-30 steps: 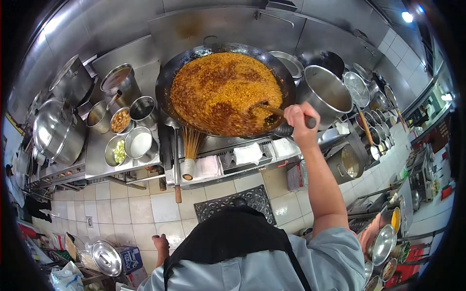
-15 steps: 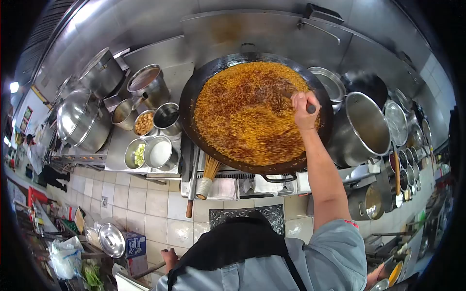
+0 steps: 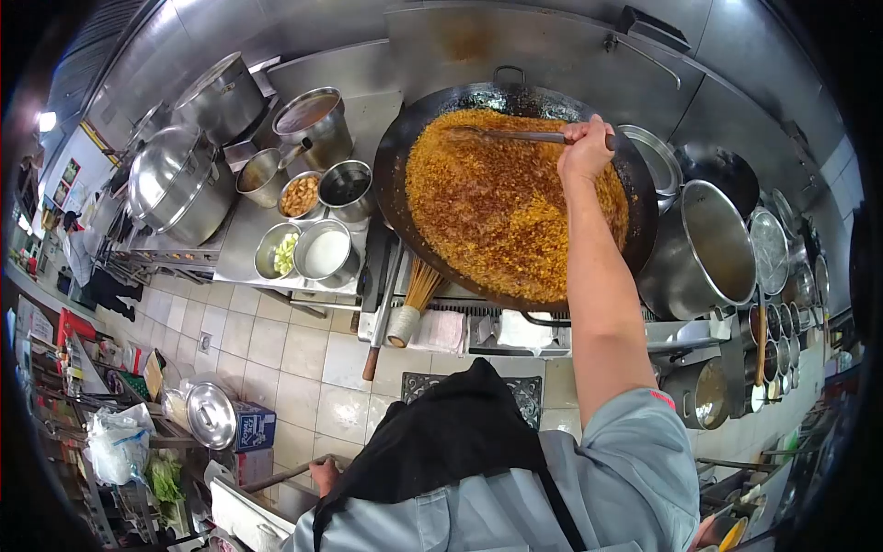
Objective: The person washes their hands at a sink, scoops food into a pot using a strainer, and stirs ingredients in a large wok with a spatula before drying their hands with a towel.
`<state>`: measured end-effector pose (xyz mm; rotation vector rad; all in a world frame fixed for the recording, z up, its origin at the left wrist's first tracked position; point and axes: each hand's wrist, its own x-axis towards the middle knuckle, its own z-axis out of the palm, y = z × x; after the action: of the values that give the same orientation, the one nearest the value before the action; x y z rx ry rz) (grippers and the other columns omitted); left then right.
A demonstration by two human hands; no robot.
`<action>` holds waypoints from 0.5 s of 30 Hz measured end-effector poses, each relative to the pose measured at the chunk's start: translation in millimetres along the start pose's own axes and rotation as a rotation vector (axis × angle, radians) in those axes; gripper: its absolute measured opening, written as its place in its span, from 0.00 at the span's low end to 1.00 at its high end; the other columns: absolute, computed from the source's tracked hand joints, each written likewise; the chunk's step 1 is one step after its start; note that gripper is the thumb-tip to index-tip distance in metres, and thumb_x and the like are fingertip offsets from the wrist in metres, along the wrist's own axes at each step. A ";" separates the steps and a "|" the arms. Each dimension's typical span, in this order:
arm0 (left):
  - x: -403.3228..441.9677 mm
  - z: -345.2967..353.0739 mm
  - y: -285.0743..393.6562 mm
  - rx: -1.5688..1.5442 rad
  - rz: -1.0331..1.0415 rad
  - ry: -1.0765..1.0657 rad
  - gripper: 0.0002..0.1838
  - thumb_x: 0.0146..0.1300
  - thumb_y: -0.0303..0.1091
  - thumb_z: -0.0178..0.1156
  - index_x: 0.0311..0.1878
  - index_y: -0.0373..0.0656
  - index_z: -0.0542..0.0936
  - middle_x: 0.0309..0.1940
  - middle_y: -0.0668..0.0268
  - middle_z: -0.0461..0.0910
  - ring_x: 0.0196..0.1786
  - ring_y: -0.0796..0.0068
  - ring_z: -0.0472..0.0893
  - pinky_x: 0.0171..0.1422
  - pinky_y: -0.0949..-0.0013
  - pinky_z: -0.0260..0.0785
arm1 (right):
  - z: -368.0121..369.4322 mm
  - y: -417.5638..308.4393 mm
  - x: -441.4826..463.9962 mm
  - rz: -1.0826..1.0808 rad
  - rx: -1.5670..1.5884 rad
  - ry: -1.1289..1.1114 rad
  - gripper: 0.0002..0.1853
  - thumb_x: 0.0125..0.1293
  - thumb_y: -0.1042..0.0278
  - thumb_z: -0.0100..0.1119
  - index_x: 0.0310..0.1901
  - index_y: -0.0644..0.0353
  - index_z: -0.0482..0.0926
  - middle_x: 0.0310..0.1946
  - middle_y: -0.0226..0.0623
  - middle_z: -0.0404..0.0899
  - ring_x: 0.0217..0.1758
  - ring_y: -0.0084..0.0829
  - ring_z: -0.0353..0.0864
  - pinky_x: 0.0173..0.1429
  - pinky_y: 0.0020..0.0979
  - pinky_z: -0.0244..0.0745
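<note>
Right arm (image 3: pixel 607 294): stretched forward and up the view, bare below the short sleeve (image 3: pixel 639 437), elbow nearly straight.
Right hand (image 3: pixel 586 152): closed in a firm grip, back of the hand largely upward.
Right fingers (image 3: pixel 598 130): curled tightly inward.
Left hand (image 3: pixel 325 475): low beside the torso (image 3: pixel 441 478), partly hidden; grip unclear.
Left arm: mostly hidden.

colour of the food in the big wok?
The food is golden orange with dark reddish-brown patches; best seen in the head view.
</note>
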<state>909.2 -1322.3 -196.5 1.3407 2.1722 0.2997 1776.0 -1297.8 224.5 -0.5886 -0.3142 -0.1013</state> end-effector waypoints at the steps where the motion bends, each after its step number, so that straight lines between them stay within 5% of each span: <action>1: 3.1 0.0 -1.8 0.006 -0.017 -0.005 0.26 0.57 0.36 0.69 0.53 0.29 0.72 0.43 0.41 0.83 0.49 0.46 0.84 0.58 0.53 0.76 | 2.3 -1.8 -9.0 0.010 0.005 0.008 0.16 0.75 0.71 0.52 0.26 0.55 0.64 0.16 0.32 0.64 0.19 0.30 0.66 0.32 0.39 0.72; 10: 42.4 2.4 -22.5 -0.178 -0.066 -0.167 0.27 0.60 0.34 0.66 0.58 0.30 0.68 0.40 0.47 0.80 0.40 0.53 0.83 0.47 0.50 0.78 | 0.4 -73.4 -101.5 0.175 0.027 -0.084 0.16 0.72 0.71 0.53 0.25 0.55 0.64 0.17 0.31 0.62 0.19 0.29 0.62 0.33 0.40 0.71; 15: 42.9 -22.1 20.7 -0.082 -0.075 -0.244 0.27 0.63 0.33 0.64 0.59 0.31 0.65 0.39 0.46 0.79 0.34 0.54 0.82 0.34 0.52 0.78 | -23.5 -140.9 -156.3 0.170 -0.057 -0.255 0.17 0.76 0.64 0.54 0.26 0.52 0.68 0.18 0.30 0.64 0.25 0.30 0.66 0.45 0.47 0.74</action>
<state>897.6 -1272.7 -183.7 1.1820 1.9792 0.1838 1608.3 -1426.9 230.7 -0.6843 -0.5078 0.1305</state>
